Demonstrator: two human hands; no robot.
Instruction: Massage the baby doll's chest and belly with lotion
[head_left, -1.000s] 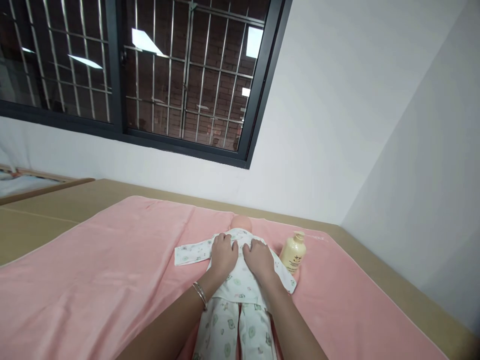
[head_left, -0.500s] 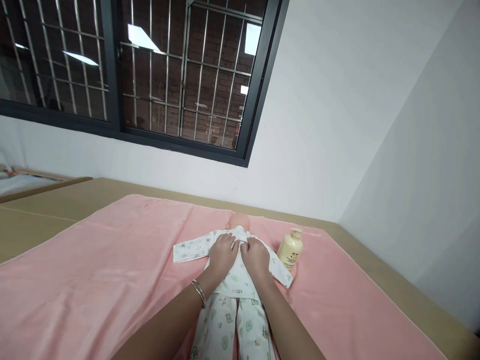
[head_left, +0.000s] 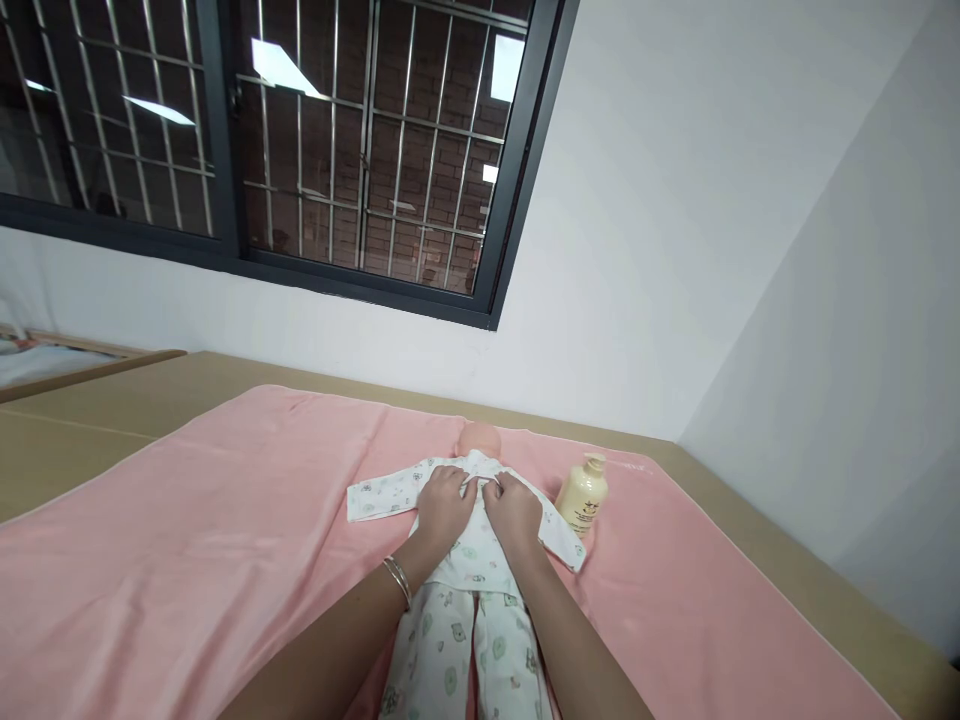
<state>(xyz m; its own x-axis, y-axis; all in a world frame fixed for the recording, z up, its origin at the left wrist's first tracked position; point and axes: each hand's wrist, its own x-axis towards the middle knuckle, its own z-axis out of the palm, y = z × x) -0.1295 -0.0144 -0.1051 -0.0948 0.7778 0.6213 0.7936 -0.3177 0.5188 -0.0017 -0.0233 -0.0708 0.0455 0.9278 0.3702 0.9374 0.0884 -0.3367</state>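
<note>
From my head camera: my left hand [head_left: 442, 508] lies flat on the chest of the baby doll [head_left: 469, 560], fingers [head_left: 450, 478] together and curled lightly onto the front of its printed top [head_left: 465, 545]. My right hand [head_left: 514, 512] sits just beside it, touching the same cloth, its fingers bunched at the collar under the doll's head [head_left: 481, 438]. Whether either hand is pinching the fabric or only pressing on it, I cannot tell. The doll lies on its back right under my hands, head at the far end, its patterned trousers [head_left: 465, 655] running toward me between my forearms. One sleeve [head_left: 379, 495] stretches out to the left, the other to the right. All of this rests on a pink towel [head_left: 187, 540] spread over the tan bed [head_left: 67, 430]. A cream lotion bottle [head_left: 582, 497] stands upright just right of my right hand, near the sleeve. A bracelet [head_left: 398, 580] circles my left wrist.
</note>
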